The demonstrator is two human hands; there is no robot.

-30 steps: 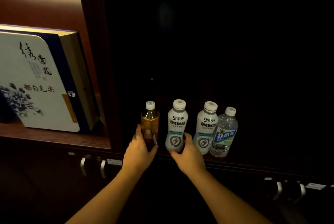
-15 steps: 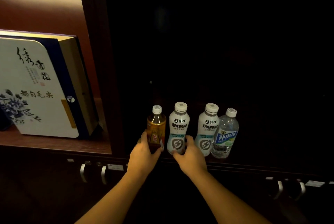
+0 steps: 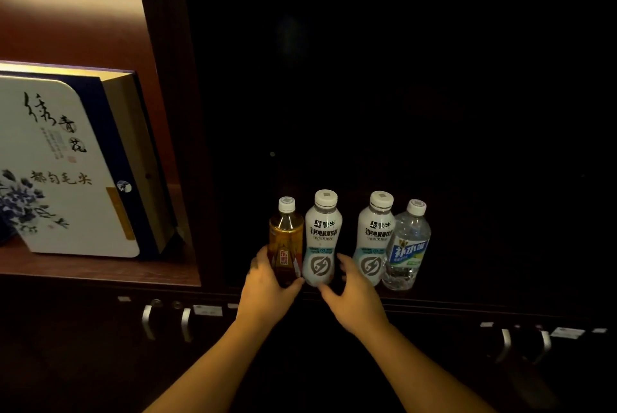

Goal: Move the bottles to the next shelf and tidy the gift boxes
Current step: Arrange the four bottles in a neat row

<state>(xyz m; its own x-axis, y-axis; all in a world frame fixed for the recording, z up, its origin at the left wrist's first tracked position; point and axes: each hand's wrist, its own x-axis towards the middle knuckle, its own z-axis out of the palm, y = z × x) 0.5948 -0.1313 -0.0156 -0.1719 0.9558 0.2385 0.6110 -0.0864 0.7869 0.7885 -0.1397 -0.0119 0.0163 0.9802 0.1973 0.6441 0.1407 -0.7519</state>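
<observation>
Several bottles stand in a row at the front of a dark shelf compartment. My left hand (image 3: 268,289) is wrapped around the base of the amber bottle (image 3: 285,239) at the row's left end. Touching it on the right is a white bottle (image 3: 322,232), with my right hand (image 3: 350,292) closed around its base. A second white bottle (image 3: 374,235) and a clear water bottle (image 3: 408,245) stand further right, untouched. In the lit compartment on the left, a white and blue gift box (image 3: 66,165) stands upright, leaning a little.
A dark vertical divider (image 3: 173,112) separates the lit left compartment from the dark one. The wooden left shelf (image 3: 100,267) has bare boards in front of the box. Below are cabinet doors with metal handles (image 3: 147,322) and more handles (image 3: 505,344) at the right.
The amber bottle has slid right until it touches the first white bottle. Both hands stay on their bottles and have shifted slightly right.
</observation>
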